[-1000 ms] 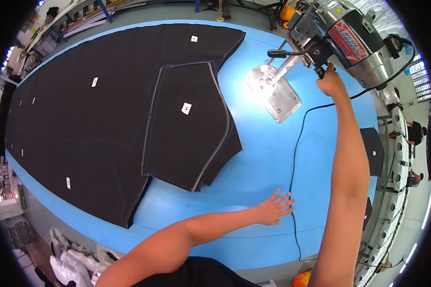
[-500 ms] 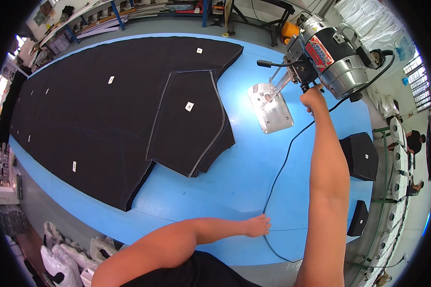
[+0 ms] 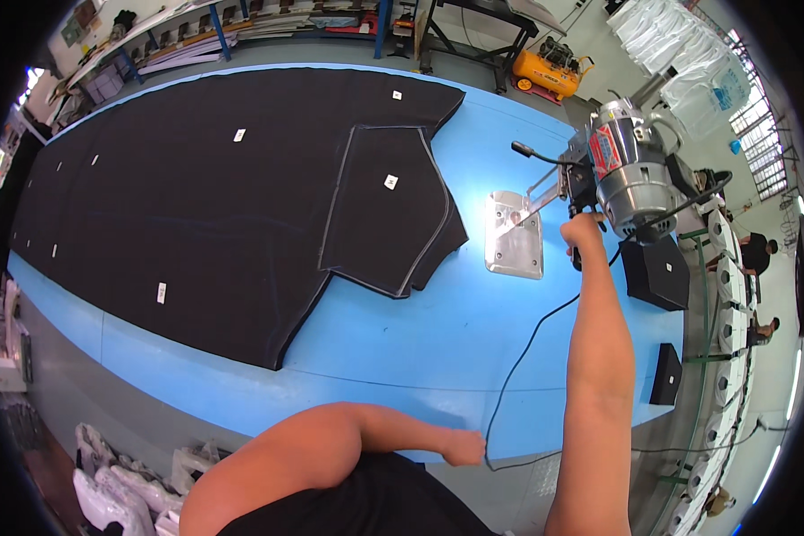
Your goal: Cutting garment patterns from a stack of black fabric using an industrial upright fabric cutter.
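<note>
Okay, so from where I'm sitting I've just got the head view to go on, and here's how it looks. The right hand [image 3: 583, 230] has its fingers wrapped around the dark handle [image 3: 577, 259] of a cutting machine [image 3: 639, 170], so that grip is closed and holding. The handle sits right inside the fingers, the motor body is up and to the right of them, and the flat metal base plate [image 3: 515, 255] is down to their left, on the blue table [image 3: 402, 348].

The left hand [image 3: 464, 447] is down by the near edge of the table, fingers curled in. The black cable [image 3: 536, 328] passes right at them, but I honestly can't tell if they're gripping it or just next to it.

Left of the plate I see a big spread of black fabric [image 3: 196, 205], with a pale-outlined section [image 3: 389, 214] at its right end. The plate is just beside that end, with a strip of blue showing between. Over on the right, past the forearm, there's a larger black stack [image 3: 657, 277] and a smaller black stack [image 3: 665, 375]. An orange compressor [image 3: 545, 76] is on the floor beyond the table.
</note>
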`<state>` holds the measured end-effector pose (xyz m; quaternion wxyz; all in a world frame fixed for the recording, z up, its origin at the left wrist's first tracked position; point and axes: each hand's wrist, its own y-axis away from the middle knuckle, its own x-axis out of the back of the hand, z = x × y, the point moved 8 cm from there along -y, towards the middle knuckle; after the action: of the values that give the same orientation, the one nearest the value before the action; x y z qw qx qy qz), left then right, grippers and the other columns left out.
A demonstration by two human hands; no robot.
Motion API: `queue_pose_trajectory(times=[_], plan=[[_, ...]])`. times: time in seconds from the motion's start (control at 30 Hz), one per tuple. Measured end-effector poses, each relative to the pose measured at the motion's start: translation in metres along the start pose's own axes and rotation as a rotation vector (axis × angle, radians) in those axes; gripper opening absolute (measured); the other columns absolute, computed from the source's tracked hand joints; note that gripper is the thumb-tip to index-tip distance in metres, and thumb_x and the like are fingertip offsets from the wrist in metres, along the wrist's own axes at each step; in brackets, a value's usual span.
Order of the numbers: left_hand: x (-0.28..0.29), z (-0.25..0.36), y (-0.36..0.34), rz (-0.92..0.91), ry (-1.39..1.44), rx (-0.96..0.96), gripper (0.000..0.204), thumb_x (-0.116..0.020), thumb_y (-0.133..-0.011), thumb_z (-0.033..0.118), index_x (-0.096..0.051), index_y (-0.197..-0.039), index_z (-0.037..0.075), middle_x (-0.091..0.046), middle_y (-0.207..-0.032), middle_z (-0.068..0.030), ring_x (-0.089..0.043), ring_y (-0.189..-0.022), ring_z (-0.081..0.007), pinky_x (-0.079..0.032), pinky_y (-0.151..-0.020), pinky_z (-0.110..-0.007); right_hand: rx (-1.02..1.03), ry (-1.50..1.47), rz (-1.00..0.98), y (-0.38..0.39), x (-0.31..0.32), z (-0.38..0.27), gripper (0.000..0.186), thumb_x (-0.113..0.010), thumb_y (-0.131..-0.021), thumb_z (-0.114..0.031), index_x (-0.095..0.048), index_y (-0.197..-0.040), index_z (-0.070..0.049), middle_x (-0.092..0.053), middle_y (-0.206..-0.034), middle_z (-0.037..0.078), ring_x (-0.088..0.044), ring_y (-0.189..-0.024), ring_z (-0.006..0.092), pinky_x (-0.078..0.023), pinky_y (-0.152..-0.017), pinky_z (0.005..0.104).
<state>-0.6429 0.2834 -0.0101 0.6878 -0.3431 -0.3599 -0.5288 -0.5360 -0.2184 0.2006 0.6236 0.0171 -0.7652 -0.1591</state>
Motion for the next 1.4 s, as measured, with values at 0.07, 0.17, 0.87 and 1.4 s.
queue_pose_trajectory(times=[0.07,0.17,0.87,1.4], plan=[[0.012,-0.001,0.024,0.076,0.079,0.065,0.017,-0.063,-0.088,0.026,-0.073,-0.094,0.013,-0.070,-0.099,-0.0088,-0.066,-0.102,-0.0315,-0.049,-0.086,-0.049,-0.042,-0.052,0.004,0.024,-0.009,0.024,0.075,-0.057,-0.086,-0.007,-0.021,-0.145,0.021,-0.073,-0.084,0.022,-0.073,-0.065,0.0291,-0.059,-0.057,0.0406],[0.019,-0.010,0.060,0.130,0.242,0.245,0.020,-0.063,-0.091,0.027,-0.070,-0.099,0.010,-0.069,-0.096,-0.0128,-0.067,-0.097,-0.0373,-0.051,-0.084,-0.052,-0.073,-0.094,-0.008,0.066,-0.018,0.054,0.076,-0.053,-0.086,-0.003,-0.010,-0.145,0.019,-0.066,-0.073,0.019,-0.066,-0.053,0.0279,-0.055,-0.047,0.0435],[-0.008,0.009,0.172,0.333,0.496,0.741,0.041,-0.068,-0.097,0.037,-0.065,-0.121,0.005,-0.069,-0.118,-0.0185,-0.066,-0.112,-0.0380,-0.053,-0.095,-0.050,0.156,0.126,0.179,0.240,-0.048,0.196,0.075,-0.062,-0.081,-0.014,-0.031,-0.139,0.021,-0.070,-0.102,0.036,-0.071,-0.094,0.0475,-0.058,-0.085,0.0518],[-0.042,0.120,0.451,1.590,0.722,1.704,0.032,-0.073,-0.097,0.033,-0.070,-0.099,0.000,-0.069,-0.082,-0.0043,-0.064,-0.075,-0.0133,-0.052,-0.067,-0.031,0.810,0.445,0.043,0.261,-0.068,0.264,0.057,-0.067,-0.088,-0.029,-0.057,-0.135,0.002,-0.063,-0.127,0.034,-0.059,-0.121,0.0533,-0.046,-0.106,0.0550]])
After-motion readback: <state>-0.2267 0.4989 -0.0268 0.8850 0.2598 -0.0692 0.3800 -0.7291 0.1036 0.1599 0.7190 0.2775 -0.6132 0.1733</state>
